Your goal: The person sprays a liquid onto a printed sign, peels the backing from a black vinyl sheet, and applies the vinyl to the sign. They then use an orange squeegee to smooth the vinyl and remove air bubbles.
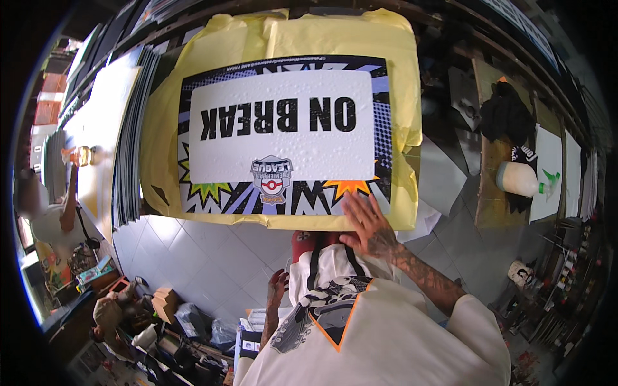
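A rectangular printed sign (232, 148) lies upside down to me on yellow paper (335, 35). It has a white middle panel with large black letters, a small badge and a dark border with starburst shapes. Droplets or bubbles dot its surface. My right hand (370, 225) rests at the sign's near right edge beside the orange starburst, fingers stretched out and holding nothing. Down by my left side hangs my left hand (277, 286), away from the sign. Its fingers look curled, with a thin edge beside them; what they hold, if anything, I cannot make out.
A spray bottle (518, 178) with a green nozzle lies on the right-hand surface near a black cloth (507, 114). Stacked sheets (136, 141) stand to the left. Other people are at the far left and lower left. Boxes (165, 303) and bags are on the tiled floor behind.
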### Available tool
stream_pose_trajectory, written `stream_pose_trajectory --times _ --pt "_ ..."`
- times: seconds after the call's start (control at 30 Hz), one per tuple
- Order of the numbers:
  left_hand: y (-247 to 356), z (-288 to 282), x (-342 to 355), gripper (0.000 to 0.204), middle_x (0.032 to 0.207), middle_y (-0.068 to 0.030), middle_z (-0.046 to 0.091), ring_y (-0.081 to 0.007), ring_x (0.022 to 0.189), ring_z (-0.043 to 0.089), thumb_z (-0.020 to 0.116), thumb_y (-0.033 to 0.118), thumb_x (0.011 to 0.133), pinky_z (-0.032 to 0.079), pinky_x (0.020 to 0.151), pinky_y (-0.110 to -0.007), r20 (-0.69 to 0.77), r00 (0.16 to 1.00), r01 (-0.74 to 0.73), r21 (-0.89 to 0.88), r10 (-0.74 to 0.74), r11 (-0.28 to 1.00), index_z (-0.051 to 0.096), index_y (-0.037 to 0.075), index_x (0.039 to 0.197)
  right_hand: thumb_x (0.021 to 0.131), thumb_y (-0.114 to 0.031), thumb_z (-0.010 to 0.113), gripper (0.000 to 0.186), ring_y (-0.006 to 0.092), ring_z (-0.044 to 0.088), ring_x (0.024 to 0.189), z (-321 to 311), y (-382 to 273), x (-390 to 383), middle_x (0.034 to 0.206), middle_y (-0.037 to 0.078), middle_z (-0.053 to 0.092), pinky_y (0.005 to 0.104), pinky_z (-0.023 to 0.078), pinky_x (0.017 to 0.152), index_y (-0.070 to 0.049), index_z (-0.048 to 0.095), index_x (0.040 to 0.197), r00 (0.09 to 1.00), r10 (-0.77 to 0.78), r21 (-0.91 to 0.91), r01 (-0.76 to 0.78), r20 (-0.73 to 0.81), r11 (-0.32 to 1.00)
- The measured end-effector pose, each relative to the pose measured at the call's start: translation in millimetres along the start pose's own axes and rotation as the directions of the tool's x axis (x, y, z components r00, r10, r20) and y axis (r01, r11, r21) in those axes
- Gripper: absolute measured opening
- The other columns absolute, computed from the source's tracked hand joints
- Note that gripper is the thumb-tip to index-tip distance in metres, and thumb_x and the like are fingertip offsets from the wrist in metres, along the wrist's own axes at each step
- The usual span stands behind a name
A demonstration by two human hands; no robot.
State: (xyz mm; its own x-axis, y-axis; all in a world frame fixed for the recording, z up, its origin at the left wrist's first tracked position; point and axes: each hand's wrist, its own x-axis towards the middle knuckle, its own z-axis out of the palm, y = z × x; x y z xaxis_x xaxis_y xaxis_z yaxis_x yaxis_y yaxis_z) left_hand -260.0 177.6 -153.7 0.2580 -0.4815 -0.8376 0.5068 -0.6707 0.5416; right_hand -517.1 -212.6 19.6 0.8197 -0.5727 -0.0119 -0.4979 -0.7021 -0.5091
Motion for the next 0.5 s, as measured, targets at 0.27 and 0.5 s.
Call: stream_pose_trajectory --times 0.27,0.5 --pt "-14.5 -9.3 28.2 0.051 0.124 -0.0177 0.068 -0.0235 0.098 0.065 0.048 0.019 0.097 0.054 0.082 -0.036 0.074 0.971 -0.238 0.416 0.228 0.878 0.051 0.001 0.144 0.092 -0.021 0.075 0.039 0.0336 0.061 0.119 -147.3 51.4 102.2 0.125 0.018 0.065 0.0401 0.050 0.099 0.001 0.065 0.123 0.884 -0.002 0.166 0.090 -0.468 0.982" --pt "11.7 11.7 4.6 0.047 0.122 -0.0207 0.068 -0.0276 0.106 0.065 0.050 0.020 0.097 0.052 0.090 -0.039 0.029 0.978 -0.192 0.503 0.206 0.842 0.056 -0.003 0.137 0.090 -0.002 0.073 0.002 0.0048 0.051 0.060 -302.4 -22.6 87.8 0.068 -0.002 0.063 0.0227 0.039 0.053 -0.002 0.073 0.087 0.439 0.296 0.496 0.464 -0.848 0.734"
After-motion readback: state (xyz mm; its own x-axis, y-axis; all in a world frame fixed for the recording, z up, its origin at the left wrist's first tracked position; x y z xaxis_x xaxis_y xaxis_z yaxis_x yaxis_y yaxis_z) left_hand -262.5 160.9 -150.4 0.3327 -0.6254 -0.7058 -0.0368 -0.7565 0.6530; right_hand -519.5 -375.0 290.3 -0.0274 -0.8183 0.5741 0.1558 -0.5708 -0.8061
